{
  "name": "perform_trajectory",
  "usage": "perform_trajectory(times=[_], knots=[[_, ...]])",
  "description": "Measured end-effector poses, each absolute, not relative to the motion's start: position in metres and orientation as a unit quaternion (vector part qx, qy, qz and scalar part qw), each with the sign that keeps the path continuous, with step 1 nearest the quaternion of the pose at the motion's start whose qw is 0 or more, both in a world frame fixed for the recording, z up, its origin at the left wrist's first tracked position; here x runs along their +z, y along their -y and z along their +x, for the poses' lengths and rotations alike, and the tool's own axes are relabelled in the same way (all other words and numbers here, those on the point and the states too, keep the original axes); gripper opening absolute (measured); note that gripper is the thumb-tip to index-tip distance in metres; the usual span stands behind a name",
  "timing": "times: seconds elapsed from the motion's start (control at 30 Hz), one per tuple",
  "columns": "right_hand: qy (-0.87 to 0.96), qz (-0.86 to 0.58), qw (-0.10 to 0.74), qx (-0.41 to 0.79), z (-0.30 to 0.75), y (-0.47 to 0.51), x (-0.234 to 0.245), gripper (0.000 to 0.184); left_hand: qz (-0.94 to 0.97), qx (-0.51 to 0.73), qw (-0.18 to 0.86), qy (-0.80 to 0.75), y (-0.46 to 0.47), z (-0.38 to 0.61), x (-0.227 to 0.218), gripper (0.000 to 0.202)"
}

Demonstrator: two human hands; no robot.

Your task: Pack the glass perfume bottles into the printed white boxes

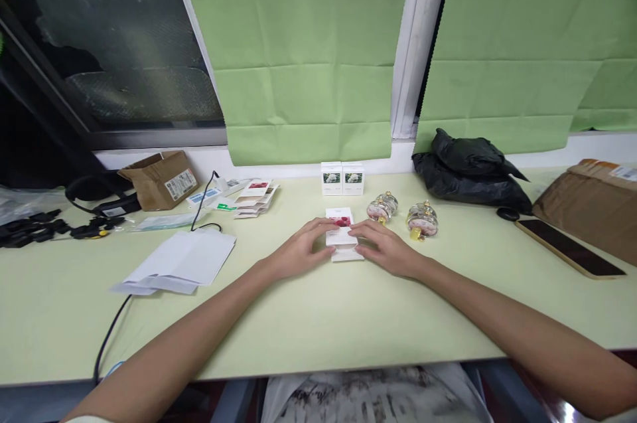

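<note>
A small white carton (344, 254) with a red flower picture lies on the table in front of me, its near end showing unfolded flaps. My left hand (297, 252) grips its left side with thumb and fingers. On the opposite side my right hand (389, 249) holds it the same way, fingertips at the flaps. Behind it, two closed white boxes (332, 179) with white flower pictures stand side by side. To the right are two ornate glass bottles (423, 220) with gold parts. Flat unfolded cartons (256, 198) are stacked at the left.
White paper sheets (182, 260) and a black cable (112, 330) lie left. An opened brown box (166, 180) stands at the back left. A black plastic bag (470, 170), a phone (570, 248) and a brown parcel (592, 204) are at the right. Green curtains (308, 58) hang behind.
</note>
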State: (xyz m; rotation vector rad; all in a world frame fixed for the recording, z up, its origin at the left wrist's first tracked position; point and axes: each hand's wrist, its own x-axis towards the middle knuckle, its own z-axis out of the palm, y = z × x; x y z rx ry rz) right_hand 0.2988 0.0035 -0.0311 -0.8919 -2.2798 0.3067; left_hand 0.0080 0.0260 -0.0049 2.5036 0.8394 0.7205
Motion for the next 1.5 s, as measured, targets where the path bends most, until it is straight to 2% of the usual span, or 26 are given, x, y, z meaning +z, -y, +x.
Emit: perform_trajectory(times=[0.2, 0.57, 0.7, 0.83, 0.93, 1.0, 1.07, 1.27, 1.5], knots=[[0.863, -0.36, 0.341, 0.101, 0.298, -0.002, -0.031, 0.036, 0.895, 0.267, 0.176, -0.311, -0.027, 0.018, -0.012, 0.047], [0.86, -0.368, 0.341, 0.092, 0.295, -0.005, -0.035, 0.038, 0.875, 0.323, 0.197, -0.302, -0.033, 0.032, -0.027, 0.05], [0.857, -0.366, 0.346, 0.11, 0.298, -0.001, -0.028, 0.037, 0.887, 0.296, 0.201, -0.293, -0.03, 0.026, -0.017, 0.055], [0.872, -0.343, 0.341, 0.082, 0.302, 0.006, -0.021, 0.01, 0.907, 0.251, 0.206, -0.268, -0.028, 0.016, -0.007, 0.065], [0.891, -0.319, 0.315, 0.068, 0.302, 0.01, -0.021, 0.016, 0.915, 0.234, 0.211, -0.252, -0.027, 0.012, -0.004, 0.083], [0.897, -0.312, 0.306, 0.062, 0.302, 0.011, -0.022, 0.015, 0.918, 0.224, 0.204, -0.256, -0.025, 0.012, -0.005, 0.087], [0.899, -0.307, 0.307, 0.057, 0.301, 0.01, -0.024, 0.012, 0.916, 0.217, 0.193, -0.276, -0.023, 0.013, -0.007, 0.082], [0.896, -0.301, 0.323, 0.036, 0.301, 0.006, -0.026, 0.023, 0.904, 0.242, 0.181, -0.301, -0.024, 0.017, -0.014, 0.062], [0.893, -0.31, 0.326, 0.003, 0.301, 0.003, -0.031, 0.03, 0.9, 0.263, 0.172, -0.303, -0.027, 0.019, -0.016, 0.048]])
